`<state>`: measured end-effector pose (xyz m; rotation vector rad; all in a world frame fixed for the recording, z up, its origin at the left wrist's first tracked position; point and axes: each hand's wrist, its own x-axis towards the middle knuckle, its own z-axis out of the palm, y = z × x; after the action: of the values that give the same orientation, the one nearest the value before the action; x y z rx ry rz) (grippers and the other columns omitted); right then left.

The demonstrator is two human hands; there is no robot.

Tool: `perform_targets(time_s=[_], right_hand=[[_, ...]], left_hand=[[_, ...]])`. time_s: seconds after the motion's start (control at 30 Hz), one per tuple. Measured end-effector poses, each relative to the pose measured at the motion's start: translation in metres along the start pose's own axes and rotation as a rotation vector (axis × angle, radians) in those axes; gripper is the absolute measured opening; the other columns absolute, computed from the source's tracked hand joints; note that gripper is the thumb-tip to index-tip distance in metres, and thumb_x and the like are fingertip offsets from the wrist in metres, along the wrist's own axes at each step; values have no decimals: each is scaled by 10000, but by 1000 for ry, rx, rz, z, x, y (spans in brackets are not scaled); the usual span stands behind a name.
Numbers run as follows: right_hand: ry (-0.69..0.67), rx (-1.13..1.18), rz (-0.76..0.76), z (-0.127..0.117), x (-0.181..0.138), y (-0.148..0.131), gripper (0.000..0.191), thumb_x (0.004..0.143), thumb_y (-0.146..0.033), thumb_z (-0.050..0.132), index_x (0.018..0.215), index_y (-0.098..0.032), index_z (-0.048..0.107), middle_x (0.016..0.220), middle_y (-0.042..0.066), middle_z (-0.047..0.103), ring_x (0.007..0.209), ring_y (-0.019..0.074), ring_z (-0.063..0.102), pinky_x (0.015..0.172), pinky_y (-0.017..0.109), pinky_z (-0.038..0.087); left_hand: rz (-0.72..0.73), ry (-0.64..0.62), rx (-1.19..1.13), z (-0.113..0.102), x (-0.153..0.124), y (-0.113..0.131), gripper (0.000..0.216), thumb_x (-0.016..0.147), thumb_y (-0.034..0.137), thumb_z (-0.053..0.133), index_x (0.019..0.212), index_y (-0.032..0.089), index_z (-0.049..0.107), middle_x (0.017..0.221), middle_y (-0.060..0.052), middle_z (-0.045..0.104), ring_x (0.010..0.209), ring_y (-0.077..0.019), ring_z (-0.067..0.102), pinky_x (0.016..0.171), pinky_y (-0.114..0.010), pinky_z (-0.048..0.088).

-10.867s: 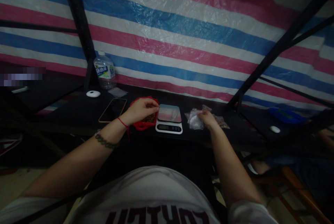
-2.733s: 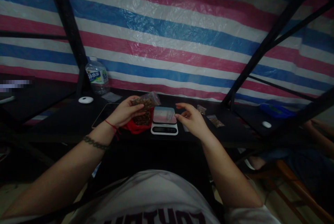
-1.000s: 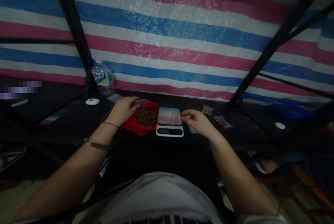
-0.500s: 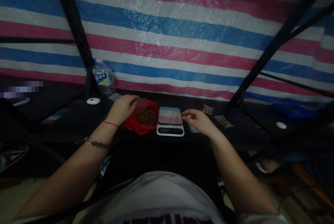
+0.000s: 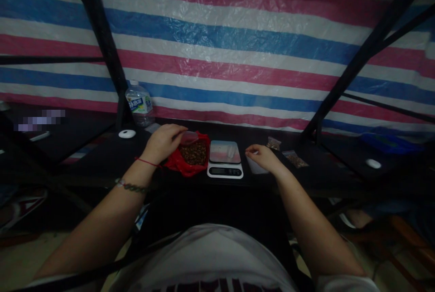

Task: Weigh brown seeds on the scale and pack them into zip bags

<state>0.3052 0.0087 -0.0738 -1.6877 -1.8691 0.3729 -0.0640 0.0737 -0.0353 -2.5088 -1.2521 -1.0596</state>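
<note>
My left hand (image 5: 165, 143) is closed on a small clear plastic piece (image 5: 189, 137), held over an open red bag (image 5: 176, 165). Brown, seed-like grains (image 5: 193, 152) fill that bag; whether the piece touches them I cannot tell. Beside it is a white kitchen scale (image 5: 224, 170) with a small clear cup (image 5: 231, 152) lying on its plate. Just right of the scale, my right hand (image 5: 263, 158) has its thumb and fingers pinched together. Flat, whitish plastic (image 5: 256, 167) lies below it. Anything between those fingertips is too small to make out.
Two small bags of grains, one farther back (image 5: 273, 143) and one nearer (image 5: 295, 159), lie to the right. A large clear bottle (image 5: 140, 106) stands behind left, near a white oval object (image 5: 127, 133). Dark frame posts (image 5: 108, 51) flank the black table.
My right hand has moved slightly right, away from the scale's edge. The clear piece in my left hand has tilted flatter over the red bag. The camera view has shifted slightly.
</note>
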Motion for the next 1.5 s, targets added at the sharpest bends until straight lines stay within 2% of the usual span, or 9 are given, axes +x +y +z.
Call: perform_targets(time_s=[0.13,0.33,0.47,0.57,0.8,1.0,1.17,1.33,1.5], right_hand=[[-15,21,-5,2,0,-3,234,811,-320,592,951,-163,694,916,70,716,785,189,646,731,306,480],[59,175,-82,12,-5,-30,266,799,-283,607,1020,-148,668,961,77,686,720,147,609,699,288,487],[45,492,-103,26,-14,-55,641,728,-309,703,1322,-223,478,1218,97,579,615,83,550,566,239,469],[-7,742,-99,41,-22,-73,809,656,-292,776,1373,-288,399,1264,80,533,610,61,540,546,215,468],[-138,1275,198,72,-30,-95,562,635,-180,770,1129,-234,509,1060,30,637,723,115,650,680,262,558],[-287,1617,384,68,-28,-97,146,784,-160,593,923,-121,573,893,128,718,729,163,696,696,256,574],[-254,1651,470,72,-26,-91,89,864,-200,580,876,-113,599,740,97,712,624,132,683,620,201,571],[-376,1584,463,76,-28,-89,164,728,-60,704,865,-107,626,703,29,692,585,88,659,569,128,545],[-461,1516,407,72,-32,-92,193,680,-88,750,849,-84,659,768,55,707,663,94,674,653,140,557]], left_hand=[[20,48,-27,-6,-1,7,323,875,274,447,1051,165,695,1047,-93,700,1003,-233,615,957,-360,445],[-216,239,-253,1,-2,24,293,854,338,516,1013,171,696,1022,-72,706,925,-202,633,872,-319,493],[-307,245,-592,17,-4,47,316,796,376,600,1012,163,689,1004,-65,714,874,-192,650,826,-313,521],[-308,192,-790,24,-7,67,308,765,372,637,979,156,689,982,-76,720,860,-193,660,817,-319,532],[-438,204,-980,30,-10,83,316,722,367,681,944,143,667,955,-82,722,853,-193,664,806,-333,533],[-408,203,-988,30,-10,85,285,723,352,679,920,147,674,918,-73,723,839,-190,663,802,-327,531],[-361,156,-1015,30,-11,86,261,725,325,678,920,151,672,932,-70,721,847,-187,661,814,-326,530],[-323,85,-1025,28,-11,88,248,735,320,671,913,147,675,952,-83,719,855,-193,663,808,-335,531],[-309,101,-988,20,-9,84,231,721,315,685,888,157,679,924,-68,717,841,-192,659,809,-337,529]])
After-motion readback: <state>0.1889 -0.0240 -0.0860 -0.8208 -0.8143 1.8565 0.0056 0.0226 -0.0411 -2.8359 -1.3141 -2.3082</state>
